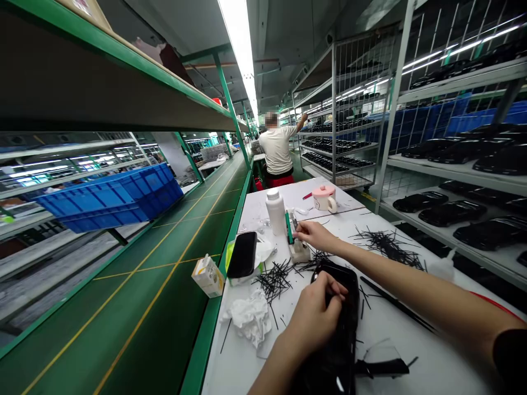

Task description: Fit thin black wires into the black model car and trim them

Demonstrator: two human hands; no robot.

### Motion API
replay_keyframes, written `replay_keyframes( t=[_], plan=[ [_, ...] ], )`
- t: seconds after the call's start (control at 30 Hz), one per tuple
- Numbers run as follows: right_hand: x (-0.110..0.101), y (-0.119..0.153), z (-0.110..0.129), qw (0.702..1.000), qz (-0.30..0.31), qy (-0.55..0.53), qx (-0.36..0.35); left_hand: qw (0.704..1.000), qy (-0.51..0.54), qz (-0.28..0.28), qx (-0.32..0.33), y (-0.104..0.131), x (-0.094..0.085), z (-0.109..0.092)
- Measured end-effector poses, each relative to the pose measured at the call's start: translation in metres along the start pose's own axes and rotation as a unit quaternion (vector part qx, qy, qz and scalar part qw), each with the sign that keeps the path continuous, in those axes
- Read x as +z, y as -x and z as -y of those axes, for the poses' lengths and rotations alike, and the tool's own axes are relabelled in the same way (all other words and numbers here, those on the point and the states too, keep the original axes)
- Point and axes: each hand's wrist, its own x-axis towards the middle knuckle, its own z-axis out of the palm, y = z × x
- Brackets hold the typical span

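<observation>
Near the centre of the frame, the right hand [316, 236] has bent fingers at a green tool [289, 227] by a pale block [301, 253], grip unclear; lower centre, the left hand [316, 308] curls over a black shell [335, 354] on the worktop [230, 370], its hold hidden, black strips [274, 281] nearby

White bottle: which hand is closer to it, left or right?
Right. The right hand is just to the right of the bottle; the left hand is farther off, nearer the camera, over the black part.
</observation>
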Motion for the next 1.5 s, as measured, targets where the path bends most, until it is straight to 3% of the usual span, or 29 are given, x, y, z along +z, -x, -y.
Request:
replay_keyframes(
  t=[0.1, 0.2, 0.3, 0.43, 0.57, 0.73, 0.9, 1.07, 1.5],
  plan=[
    [-0.015, -0.001, 0.003, 0.998, -0.042, -0.043, -0.007, 0.999, -0.031, 0.008, 0.006, 0.001, -0.002, -0.004],
    [-0.039, 0.002, 0.01, 0.987, -0.12, -0.107, -0.014, 0.999, -0.049, 0.018, 0.009, 0.002, -0.003, -0.006],
    [-0.064, 0.017, 0.017, 0.968, -0.181, -0.175, -0.021, 0.998, -0.064, 0.025, 0.012, 0.001, -0.002, -0.007],
    [-0.088, 0.063, 0.022, 0.942, -0.232, -0.241, -0.011, 0.996, -0.082, 0.024, 0.018, 0.0, 0.001, -0.007],
    [-0.098, 0.125, 0.023, 0.927, -0.262, -0.265, 0.035, 0.995, -0.094, 0.01, 0.02, -0.002, 0.002, -0.006],
    [-0.078, 0.189, 0.011, 0.92, -0.259, -0.274, 0.108, 0.995, -0.097, -0.02, 0.015, -0.003, 0.003, -0.006],
    [-0.041, 0.219, -0.002, 0.917, -0.234, -0.283, 0.158, 0.995, -0.099, -0.024, 0.009, -0.005, 0.004, -0.006],
    [-0.024, 0.224, 0.0, 0.917, -0.215, -0.284, 0.179, 0.994, -0.104, -0.022, 0.009, -0.007, 0.005, -0.005],
    [-0.016, 0.218, 0.011, 0.929, -0.194, -0.254, 0.185, 0.994, -0.11, -0.021, 0.019, -0.006, 0.005, -0.004]
  ],
)
